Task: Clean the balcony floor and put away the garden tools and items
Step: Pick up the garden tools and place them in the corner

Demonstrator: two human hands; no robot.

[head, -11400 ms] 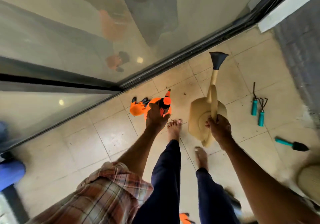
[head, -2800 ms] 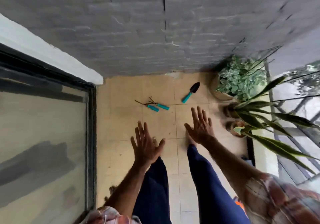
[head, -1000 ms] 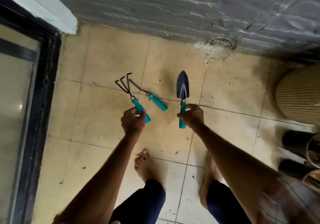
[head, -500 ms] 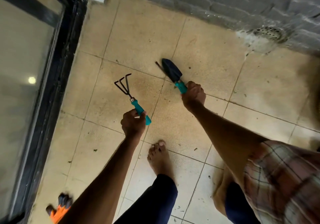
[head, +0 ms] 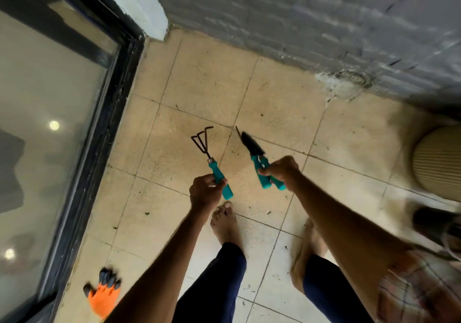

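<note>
Head view: orange glove (head: 103, 297) lies on tiled floor (head: 207, 78) beside glass door (head: 50, 85), blurred, edge hidden by left forearm. Left hand (head: 205, 194) curled tight round teal handle of hand rake (head: 212, 163), prongs pointing away, off floor. Right hand (head: 283, 170) clenched round two teal handles together: trowel (head: 252, 145), plus second tool (head: 279, 185), mostly hidden behind trowel blade, only thin tip showing. Ribbed pot (head: 439, 160) cut off at right edge; dark blurred shape below it unreadable.

Left hand (head: 205, 192) gripping, right hand (head: 283, 171) gripping
</note>
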